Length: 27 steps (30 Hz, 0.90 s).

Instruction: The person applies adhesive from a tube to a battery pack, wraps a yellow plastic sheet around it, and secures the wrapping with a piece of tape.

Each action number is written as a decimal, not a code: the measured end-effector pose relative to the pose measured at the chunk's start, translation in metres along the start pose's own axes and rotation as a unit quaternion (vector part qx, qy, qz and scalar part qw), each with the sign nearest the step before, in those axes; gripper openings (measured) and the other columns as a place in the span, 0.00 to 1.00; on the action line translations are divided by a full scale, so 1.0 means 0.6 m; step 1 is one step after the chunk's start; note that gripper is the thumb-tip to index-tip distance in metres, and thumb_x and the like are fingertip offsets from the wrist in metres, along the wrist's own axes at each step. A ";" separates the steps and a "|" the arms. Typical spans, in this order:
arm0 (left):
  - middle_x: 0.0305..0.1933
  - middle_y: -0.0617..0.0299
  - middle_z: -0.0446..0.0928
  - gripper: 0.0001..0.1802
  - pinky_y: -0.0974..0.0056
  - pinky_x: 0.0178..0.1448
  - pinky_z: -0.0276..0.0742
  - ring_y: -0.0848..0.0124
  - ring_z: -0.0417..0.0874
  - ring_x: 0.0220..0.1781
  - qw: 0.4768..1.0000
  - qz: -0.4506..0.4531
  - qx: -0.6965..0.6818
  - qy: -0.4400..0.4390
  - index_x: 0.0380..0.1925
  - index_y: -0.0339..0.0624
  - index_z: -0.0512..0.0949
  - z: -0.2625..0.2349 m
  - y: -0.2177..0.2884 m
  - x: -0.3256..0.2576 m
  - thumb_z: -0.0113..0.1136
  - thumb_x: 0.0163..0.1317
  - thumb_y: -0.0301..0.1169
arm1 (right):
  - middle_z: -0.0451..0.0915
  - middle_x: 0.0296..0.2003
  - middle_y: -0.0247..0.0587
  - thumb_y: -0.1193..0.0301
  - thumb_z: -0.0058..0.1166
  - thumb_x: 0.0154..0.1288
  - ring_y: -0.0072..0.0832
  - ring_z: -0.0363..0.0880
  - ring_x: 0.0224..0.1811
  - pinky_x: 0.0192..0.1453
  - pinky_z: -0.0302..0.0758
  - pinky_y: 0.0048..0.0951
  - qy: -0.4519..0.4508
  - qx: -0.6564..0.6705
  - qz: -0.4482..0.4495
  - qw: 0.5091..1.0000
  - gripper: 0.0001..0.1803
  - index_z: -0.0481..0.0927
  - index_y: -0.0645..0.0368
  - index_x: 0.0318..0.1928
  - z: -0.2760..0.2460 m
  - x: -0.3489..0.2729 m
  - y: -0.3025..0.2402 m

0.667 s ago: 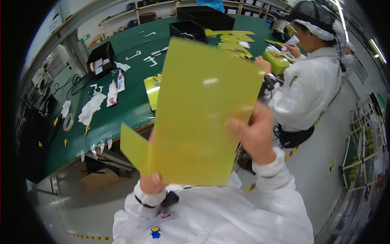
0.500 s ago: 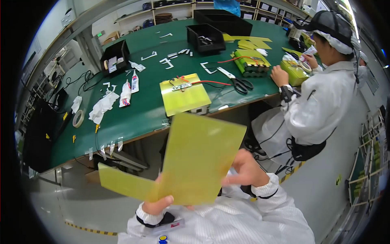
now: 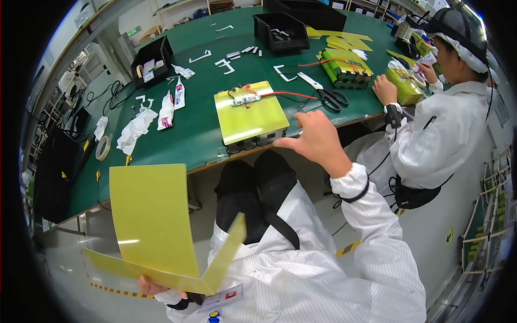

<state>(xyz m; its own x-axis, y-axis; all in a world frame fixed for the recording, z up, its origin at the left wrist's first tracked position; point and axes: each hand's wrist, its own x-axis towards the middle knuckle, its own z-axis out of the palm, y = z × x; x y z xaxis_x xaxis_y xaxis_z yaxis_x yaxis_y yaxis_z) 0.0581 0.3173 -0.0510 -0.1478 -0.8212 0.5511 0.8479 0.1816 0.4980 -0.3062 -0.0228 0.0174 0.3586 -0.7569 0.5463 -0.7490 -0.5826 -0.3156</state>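
Note:
My left hand (image 3: 152, 286), low at the left, grips the lower edge of a folded yellow-green insulation sheet (image 3: 151, 215). The sheet has one large panel standing up and narrow flaps bent out at its sides. My right hand (image 3: 319, 141) reaches over the table edge with thumb and fingers apart, holding nothing. Its thumb is at the near right corner of a battery pack (image 3: 253, 119); whether it touches cannot be made out. That pack carries a yellow sheet on top, with a small circuit board (image 3: 246, 100) and red and black wires.
Scissors (image 3: 323, 92) lie right of the pack, before a second battery pack (image 3: 346, 69). Glue tubes (image 3: 166, 111), a tape roll (image 3: 103, 148), crumpled tissue (image 3: 135, 130) and black bins (image 3: 280, 32) stand about the green table (image 3: 199, 134). A co-worker (image 3: 447, 118) handles another pack at right.
The folded sheet has swung down and left in my left hand, its flaps now bent up. My right hand has let go of it and moved up to the battery pack.

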 end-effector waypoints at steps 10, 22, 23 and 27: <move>0.77 0.37 0.47 0.33 0.31 0.43 0.84 0.31 0.64 0.69 0.991 0.032 -0.107 0.078 0.75 0.40 0.47 -0.016 -0.040 -0.003 0.40 0.73 0.36 | 0.75 0.18 0.41 0.53 0.73 0.45 0.40 0.73 0.27 0.32 0.72 0.41 -0.077 0.051 0.003 0.996 0.20 0.87 0.56 0.30 0.032 0.013 -0.021; 0.75 0.33 0.50 0.35 0.28 0.42 0.83 0.26 0.67 0.65 0.988 -0.036 -0.142 0.046 0.74 0.37 0.48 -0.027 -0.058 0.065 0.43 0.70 0.32 | 0.75 0.17 0.41 0.58 0.75 0.43 0.40 0.72 0.23 0.29 0.70 0.40 -0.055 0.075 -0.030 0.995 0.17 0.88 0.55 0.30 0.025 0.034 -0.018; 0.75 0.33 0.50 0.35 0.28 0.42 0.84 0.26 0.67 0.65 0.988 -0.034 -0.142 0.050 0.74 0.37 0.48 -0.027 -0.057 0.062 0.43 0.70 0.32 | 0.76 0.17 0.42 0.58 0.75 0.43 0.41 0.73 0.23 0.29 0.70 0.40 -0.054 0.075 -0.024 0.995 0.17 0.88 0.55 0.30 0.025 0.035 -0.017; 0.75 0.32 0.50 0.35 0.28 0.41 0.84 0.26 0.67 0.65 0.988 -0.021 -0.139 0.063 0.74 0.37 0.48 -0.031 -0.058 0.052 0.43 0.69 0.32 | 0.76 0.17 0.42 0.57 0.74 0.44 0.42 0.74 0.24 0.29 0.70 0.40 -0.066 0.097 -0.011 0.993 0.18 0.88 0.56 0.29 0.035 0.051 -0.009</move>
<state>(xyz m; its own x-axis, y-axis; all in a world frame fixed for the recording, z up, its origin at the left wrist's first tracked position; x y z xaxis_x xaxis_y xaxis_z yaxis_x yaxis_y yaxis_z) 0.0334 0.2754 -0.0633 -0.1367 -0.8885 0.4380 0.9523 0.0040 0.3053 -0.2795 -0.0489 0.0198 0.4529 -0.7684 0.4522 -0.6236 -0.6355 -0.4553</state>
